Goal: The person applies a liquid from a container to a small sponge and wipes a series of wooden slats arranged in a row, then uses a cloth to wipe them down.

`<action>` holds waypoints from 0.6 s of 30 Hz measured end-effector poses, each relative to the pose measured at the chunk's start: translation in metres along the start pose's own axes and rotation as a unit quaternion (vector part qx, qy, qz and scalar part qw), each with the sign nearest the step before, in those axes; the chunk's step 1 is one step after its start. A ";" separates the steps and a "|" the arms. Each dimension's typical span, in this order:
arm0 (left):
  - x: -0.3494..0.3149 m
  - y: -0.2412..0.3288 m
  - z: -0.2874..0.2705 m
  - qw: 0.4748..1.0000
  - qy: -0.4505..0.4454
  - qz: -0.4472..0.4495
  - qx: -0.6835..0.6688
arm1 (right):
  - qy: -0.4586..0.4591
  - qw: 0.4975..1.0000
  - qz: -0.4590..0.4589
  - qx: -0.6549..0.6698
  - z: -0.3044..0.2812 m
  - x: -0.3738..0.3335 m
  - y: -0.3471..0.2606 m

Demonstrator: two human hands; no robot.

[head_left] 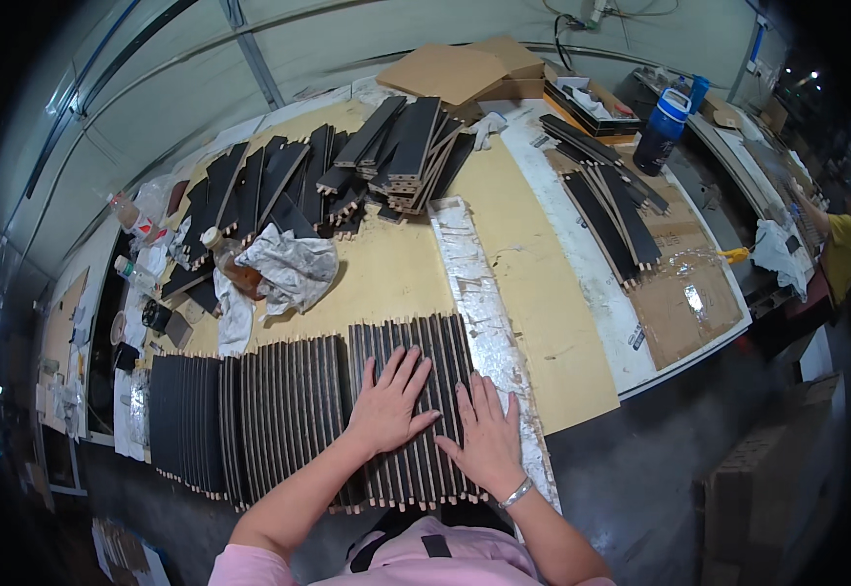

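Observation:
A long row of black slats (289, 415) with pale wooden pegs at their ends stands packed side by side along the table's near edge. My left hand (391, 405) lies flat on the right-hand group of slats, fingers spread. Beside it my right hand (485, 435) rests at the right end of that group, fingers apart, next to a long white taped strip (489, 303). Neither hand grips anything. A narrow gap parts the right-hand group from the slats further left, and some slats at the far left lie flatter.
Loose black slats (411, 146) lie piled at the back; more (611, 210) rest on cardboard (684, 303) at the right. A cloth (289, 269) covers part of a brown bottle (240, 273). A blue bottle (662, 132) stands back right. Another person's yellow sleeve (843, 254) shows far right.

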State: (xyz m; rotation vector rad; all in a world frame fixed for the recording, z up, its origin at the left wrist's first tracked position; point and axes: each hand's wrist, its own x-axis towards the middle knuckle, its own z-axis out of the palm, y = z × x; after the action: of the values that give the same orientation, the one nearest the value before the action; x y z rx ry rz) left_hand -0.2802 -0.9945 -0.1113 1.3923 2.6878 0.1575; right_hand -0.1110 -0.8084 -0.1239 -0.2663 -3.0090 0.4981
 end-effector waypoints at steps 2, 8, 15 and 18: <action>0.009 0.007 0.002 1.000 -0.013 0.007 0.003 | -0.005 1.000 0.001 -0.001 -0.003 -0.001 0.007; 0.034 0.041 0.004 0.999 -0.005 0.039 -0.009 | 0.001 0.999 0.007 0.041 0.004 0.004 0.024; 0.020 -0.016 -0.017 0.987 0.045 0.069 -0.140 | 0.073 0.996 0.036 0.043 -0.014 -0.015 0.010; 0.006 -0.104 -0.043 0.966 0.164 0.066 -0.189 | 0.174 0.977 0.075 0.099 -0.018 -0.067 -0.033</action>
State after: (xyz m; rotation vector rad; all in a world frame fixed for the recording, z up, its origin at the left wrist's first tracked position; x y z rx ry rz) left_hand -0.3741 -1.0513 -0.0841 1.5245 2.6023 0.9369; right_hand -0.0488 -0.8453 -0.0993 -0.5083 -2.5909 0.6796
